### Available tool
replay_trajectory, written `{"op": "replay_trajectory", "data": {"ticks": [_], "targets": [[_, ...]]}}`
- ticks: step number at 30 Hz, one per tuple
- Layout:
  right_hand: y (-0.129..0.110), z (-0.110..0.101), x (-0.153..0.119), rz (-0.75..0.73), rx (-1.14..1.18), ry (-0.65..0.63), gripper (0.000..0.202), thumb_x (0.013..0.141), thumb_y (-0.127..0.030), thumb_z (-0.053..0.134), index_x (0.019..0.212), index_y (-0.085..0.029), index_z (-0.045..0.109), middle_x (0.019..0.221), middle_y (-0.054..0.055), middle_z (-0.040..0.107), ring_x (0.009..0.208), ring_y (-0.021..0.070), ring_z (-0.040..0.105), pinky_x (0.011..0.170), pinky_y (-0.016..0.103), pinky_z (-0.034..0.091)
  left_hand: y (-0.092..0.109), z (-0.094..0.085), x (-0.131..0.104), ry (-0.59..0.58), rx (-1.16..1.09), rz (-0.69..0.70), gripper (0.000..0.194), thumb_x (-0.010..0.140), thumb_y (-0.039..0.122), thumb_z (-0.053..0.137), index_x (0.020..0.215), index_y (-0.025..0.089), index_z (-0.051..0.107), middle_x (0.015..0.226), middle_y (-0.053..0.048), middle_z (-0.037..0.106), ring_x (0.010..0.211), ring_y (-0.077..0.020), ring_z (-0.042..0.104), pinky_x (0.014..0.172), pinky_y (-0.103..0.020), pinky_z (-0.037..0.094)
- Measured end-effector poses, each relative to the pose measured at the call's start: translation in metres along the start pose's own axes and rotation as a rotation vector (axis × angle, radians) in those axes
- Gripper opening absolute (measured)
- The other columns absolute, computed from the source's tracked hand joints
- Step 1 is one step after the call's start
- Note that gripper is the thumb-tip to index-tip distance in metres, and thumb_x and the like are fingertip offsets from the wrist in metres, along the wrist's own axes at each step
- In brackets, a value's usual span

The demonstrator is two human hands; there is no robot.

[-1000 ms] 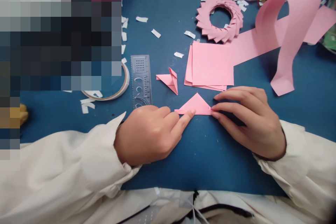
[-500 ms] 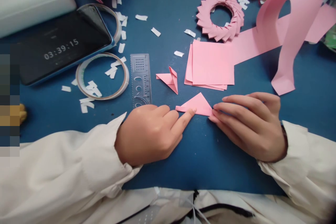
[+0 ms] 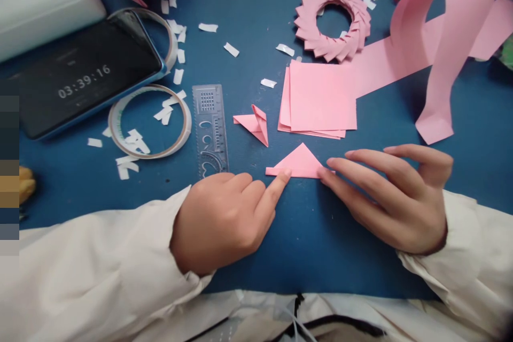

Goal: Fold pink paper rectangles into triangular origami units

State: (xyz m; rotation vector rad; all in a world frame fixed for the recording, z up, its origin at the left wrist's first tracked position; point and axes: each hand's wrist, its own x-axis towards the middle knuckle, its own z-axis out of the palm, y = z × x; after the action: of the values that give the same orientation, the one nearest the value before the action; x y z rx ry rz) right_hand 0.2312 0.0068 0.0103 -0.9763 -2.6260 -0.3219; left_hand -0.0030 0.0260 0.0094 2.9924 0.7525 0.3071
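Note:
A folded pink paper (image 3: 302,161) lies on the blue table, its shape a triangle with a narrow band along the bottom edge. My left hand (image 3: 230,216) has its index fingertip pressed on that band, the other fingers curled in. At the paper's right end, the thumb of my right hand (image 3: 395,197) touches the band, while its fingers are spread above the table. Just beyond the paper is a small pointed folded pink piece (image 3: 255,124). A stack of pink paper squares (image 3: 323,97) sits behind to the right. A clear plastic ruler (image 3: 209,123) reaches close to my left knuckles.
A pink ring of folded pieces (image 3: 302,18) and a curling pink paper strip (image 3: 443,53) are at the back right. On the left are a tape roll (image 3: 186,136), a phone (image 3: 86,72) showing a running clock, and a white box (image 3: 52,0). White paper scraps (image 3: 231,49) are scattered about.
My right hand's fingers have spread and shifted right, uncovering the band's right end. My left fingertip has slid slightly left along the band. The whole view has shifted a little.

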Motion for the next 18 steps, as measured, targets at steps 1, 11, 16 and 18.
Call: {"op": "replay_trajectory", "data": {"ticks": [1, 11, 16, 18], "targets": [[0.000, 0.000, 0.000, -0.023, 0.018, -0.020, 0.018, 0.079, -0.015, 0.063, 0.097, -0.017, 0.061, 0.096, 0.000, 0.067, 0.088, 0.0171, 0.061, 0.074, 0.038, 0.041, 0.000, 0.000, 0.000, -0.001, -0.020, -0.012, 0.028, 0.081, 0.014, 0.052, 0.107, 0.005, 0.060, 0.052, 0.001, 0.052, 0.045, -0.0162, 0.050, 0.037, -0.030, 0.040], [0.002, 0.003, -0.003, -0.003, 0.149, -0.086, 0.022, 0.087, -0.007, 0.046, 0.105, -0.013, 0.058, 0.106, 0.004, 0.064, 0.096, 0.0179, 0.058, 0.077, 0.039, 0.040, -0.003, -0.001, 0.004, 0.072, -0.052, -0.071, 0.026, 0.082, 0.013, 0.051, 0.104, 0.008, 0.063, 0.051, 0.002, 0.052, 0.044, -0.0149, 0.049, 0.037, -0.029, 0.038], [0.005, 0.004, -0.004, -0.016, 0.161, -0.058, 0.017, 0.085, -0.010, 0.050, 0.097, -0.015, 0.060, 0.100, 0.003, 0.066, 0.095, 0.0182, 0.059, 0.077, 0.039, 0.040, -0.009, -0.001, 0.005, 0.076, 0.011, 0.036, 0.027, 0.080, 0.016, 0.056, 0.102, 0.002, 0.062, 0.053, 0.000, 0.056, 0.046, -0.0161, 0.050, 0.038, -0.030, 0.038], [0.007, 0.004, -0.003, -0.034, 0.158, -0.062, 0.016, 0.083, -0.011, 0.053, 0.096, -0.016, 0.060, 0.098, 0.002, 0.067, 0.094, 0.0177, 0.060, 0.076, 0.038, 0.040, -0.010, -0.001, 0.005, 0.070, 0.007, 0.076, 0.026, 0.081, 0.017, 0.055, 0.101, 0.001, 0.062, 0.054, -0.001, 0.056, 0.046, -0.0161, 0.050, 0.038, -0.029, 0.038]]}}
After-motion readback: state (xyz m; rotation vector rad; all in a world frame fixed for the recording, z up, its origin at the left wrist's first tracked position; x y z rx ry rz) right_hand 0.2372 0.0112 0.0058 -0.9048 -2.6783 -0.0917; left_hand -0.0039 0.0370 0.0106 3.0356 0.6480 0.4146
